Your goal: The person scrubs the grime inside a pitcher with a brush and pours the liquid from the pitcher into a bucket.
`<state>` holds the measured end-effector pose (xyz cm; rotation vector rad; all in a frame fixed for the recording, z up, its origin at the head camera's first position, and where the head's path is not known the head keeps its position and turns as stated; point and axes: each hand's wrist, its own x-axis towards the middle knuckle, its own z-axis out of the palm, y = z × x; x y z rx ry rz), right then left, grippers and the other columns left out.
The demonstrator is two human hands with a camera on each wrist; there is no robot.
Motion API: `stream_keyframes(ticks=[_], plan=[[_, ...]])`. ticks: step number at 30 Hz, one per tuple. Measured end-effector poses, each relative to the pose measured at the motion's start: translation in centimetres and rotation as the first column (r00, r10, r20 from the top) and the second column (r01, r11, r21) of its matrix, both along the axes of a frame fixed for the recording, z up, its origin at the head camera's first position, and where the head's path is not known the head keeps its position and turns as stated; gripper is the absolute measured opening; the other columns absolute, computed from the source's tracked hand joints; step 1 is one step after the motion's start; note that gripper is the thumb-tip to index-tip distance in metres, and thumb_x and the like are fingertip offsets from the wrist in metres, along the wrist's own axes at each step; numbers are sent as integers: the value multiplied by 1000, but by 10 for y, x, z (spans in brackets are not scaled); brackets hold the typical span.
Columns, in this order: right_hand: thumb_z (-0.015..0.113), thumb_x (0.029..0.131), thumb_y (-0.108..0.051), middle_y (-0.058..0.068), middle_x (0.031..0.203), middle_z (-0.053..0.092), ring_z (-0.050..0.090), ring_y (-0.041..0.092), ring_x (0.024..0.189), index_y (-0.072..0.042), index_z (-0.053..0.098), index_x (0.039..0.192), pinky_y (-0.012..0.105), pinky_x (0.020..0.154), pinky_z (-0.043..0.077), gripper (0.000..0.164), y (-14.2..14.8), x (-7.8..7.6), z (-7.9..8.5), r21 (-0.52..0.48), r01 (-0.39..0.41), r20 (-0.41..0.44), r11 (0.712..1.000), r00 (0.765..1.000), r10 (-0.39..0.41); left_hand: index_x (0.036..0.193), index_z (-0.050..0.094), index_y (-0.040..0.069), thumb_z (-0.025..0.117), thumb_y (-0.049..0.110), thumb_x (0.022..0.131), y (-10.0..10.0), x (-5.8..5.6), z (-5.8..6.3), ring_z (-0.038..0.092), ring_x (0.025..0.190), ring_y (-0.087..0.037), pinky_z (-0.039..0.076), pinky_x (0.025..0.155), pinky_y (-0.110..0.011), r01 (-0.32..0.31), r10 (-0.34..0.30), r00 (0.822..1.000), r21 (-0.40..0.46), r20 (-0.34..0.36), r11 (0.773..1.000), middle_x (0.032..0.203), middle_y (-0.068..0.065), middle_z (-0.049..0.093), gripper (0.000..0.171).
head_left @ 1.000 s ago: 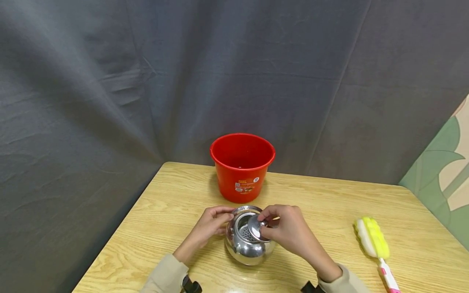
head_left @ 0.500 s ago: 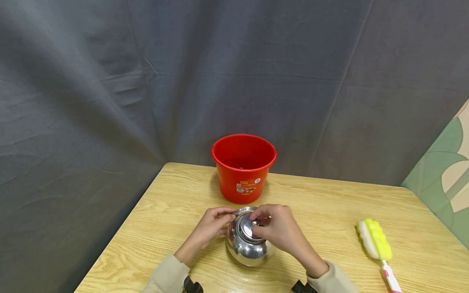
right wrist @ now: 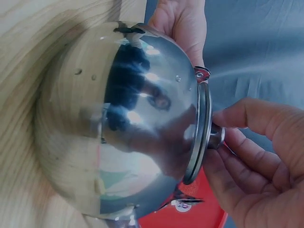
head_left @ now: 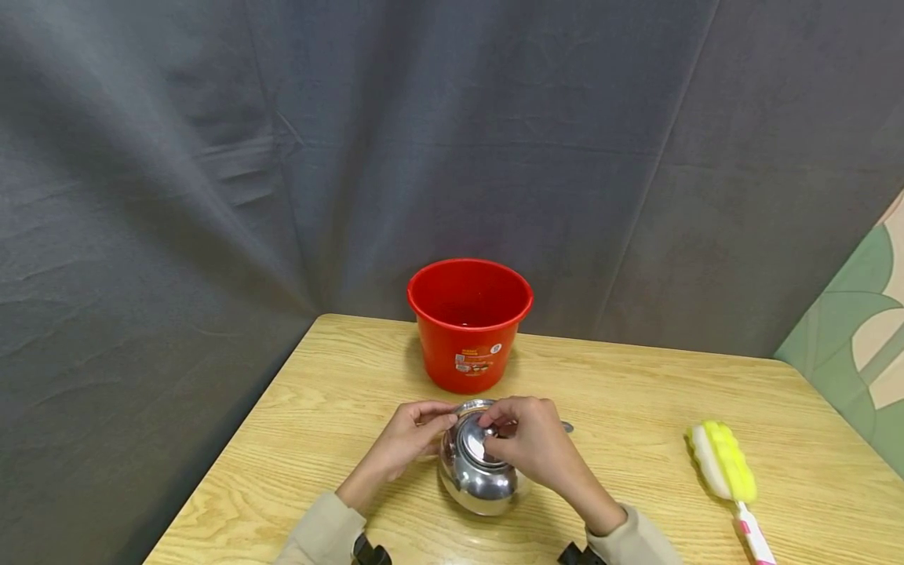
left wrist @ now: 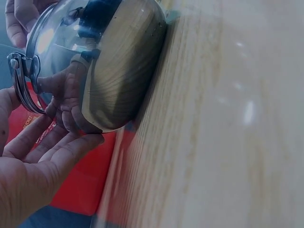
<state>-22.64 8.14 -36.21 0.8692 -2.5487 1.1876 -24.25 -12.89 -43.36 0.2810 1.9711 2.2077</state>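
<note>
A round, shiny steel teapot (head_left: 480,490) stands on the table. Its lid (head_left: 472,439) sits over the mouth. My right hand (head_left: 540,443) pinches the lid's knob (right wrist: 216,137) between thumb and fingers. My left hand (head_left: 406,439) is at the pot's left side; in the left wrist view its fingers (left wrist: 66,152) stretch fairly straight along the belly, with the thumb near the folded bail handle (left wrist: 21,80). The spout tip (head_left: 567,427) shows behind my right hand, which hides the rest of it.
Behind the teapot stands a red bucket (head_left: 469,353) with a label. To the right lies a sponge brush (head_left: 722,463) with a yellow and white head and a white and pink handle. A grey curtain (head_left: 452,141) hangs behind the wooden table (head_left: 636,400).
My right hand moved left with the lid, from tilted over the opening with the strainer showing to lying over the mouth. The left hand stayed at the pot's side.
</note>
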Motion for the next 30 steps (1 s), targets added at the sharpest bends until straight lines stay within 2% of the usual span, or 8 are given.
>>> stream_keyframes(ticks=[24, 27, 30], plan=[[74, 67, 4, -4, 81, 68, 63, 9, 70, -10, 72, 80, 25, 63, 54, 19, 0, -2, -3, 32, -21, 48, 999, 999, 20, 122, 61, -8, 61, 13, 96, -3, 2, 1, 63, 91, -17, 56, 74, -36, 13, -13, 1000, 0, -1, 1000, 112, -12, 65, 33], [75, 70, 2, -2, 83, 70, 65, 10, 72, -9, 72, 82, 24, 63, 54, 17, 1, 0, -5, 2, -11, 39, 1000, 999, 11, 120, 62, -7, 62, 14, 95, -3, 2, 2, 63, 90, -15, 55, 73, -33, -7, 5, 999, -48, -36, 999, 112, -12, 66, 32], [76, 76, -2, -1, 87, 71, 67, 12, 76, -7, 73, 87, 22, 64, 54, 12, 6, 3, -6, -50, 9, 30, 999, 1000, -7, 117, 66, -3, 63, 18, 95, -5, 2, 4, 61, 90, -18, 52, 73, -31, -55, 39, 993, -139, -115, 989, 110, -11, 68, 31]])
